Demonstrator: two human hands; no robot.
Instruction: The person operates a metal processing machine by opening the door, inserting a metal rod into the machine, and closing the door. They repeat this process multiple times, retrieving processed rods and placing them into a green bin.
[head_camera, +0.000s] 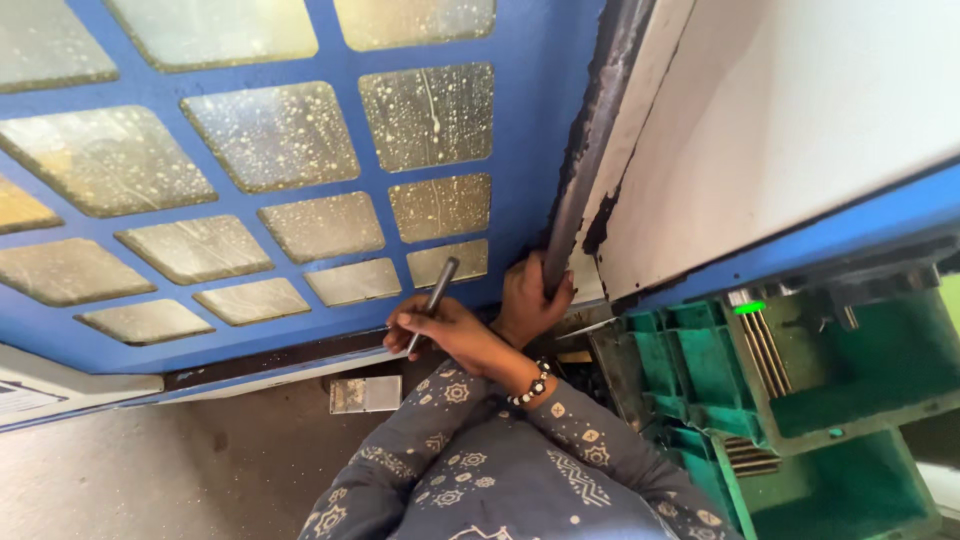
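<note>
Two hands are raised to the blue door (300, 220): the left hand (445, 330) is clamped on a metal rod (432, 300) pointing to one o'clock, while the right hand (530, 300) is wrapped round the door's dark edge (590, 150), apparently to steady it.

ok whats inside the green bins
Thin metal rods lie in the upper green bin, more rods in the lower green bin; the blue panel hides the upper one's top edge.
</note>
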